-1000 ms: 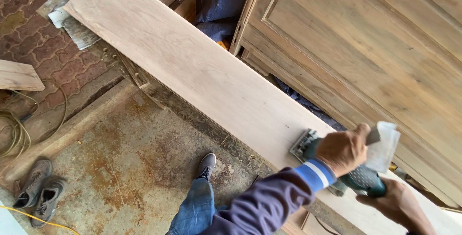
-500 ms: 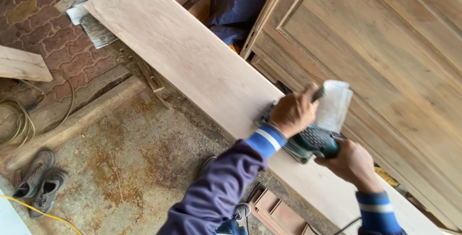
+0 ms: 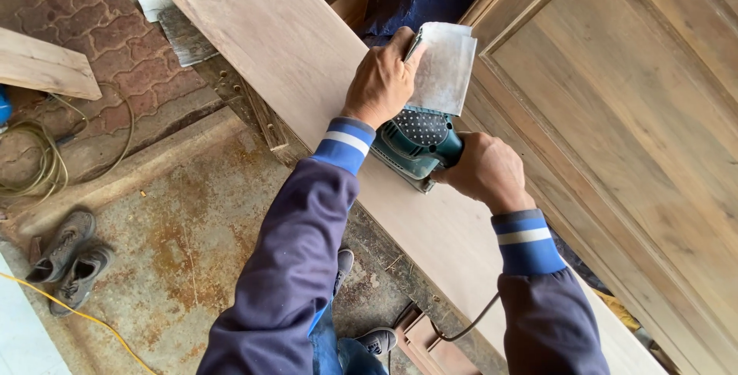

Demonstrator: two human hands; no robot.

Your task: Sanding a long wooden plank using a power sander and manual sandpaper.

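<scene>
Panelled door (image 3: 615, 114) beside plank (image 3: 292, 44); grey shoes (image 3: 65, 256), coiled cord (image 3: 42, 156) on floor

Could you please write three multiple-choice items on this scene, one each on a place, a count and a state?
1. Where does the sander sit?
A. on the plank
B. on the floor
C. on the panelled door

2. How many shoes lie together at lower left?
A. one
B. two
C. four

3. How is the sander held?
A. by the left hand alone
B. by both hands
C. by neither hand

Answers:
1. A, its base lies flat on the long pale plank.
2. B, a grey pair lies side by side on the rusty floor.
3. B, the left hand is on its front and the right hand on its rear grip.
</scene>
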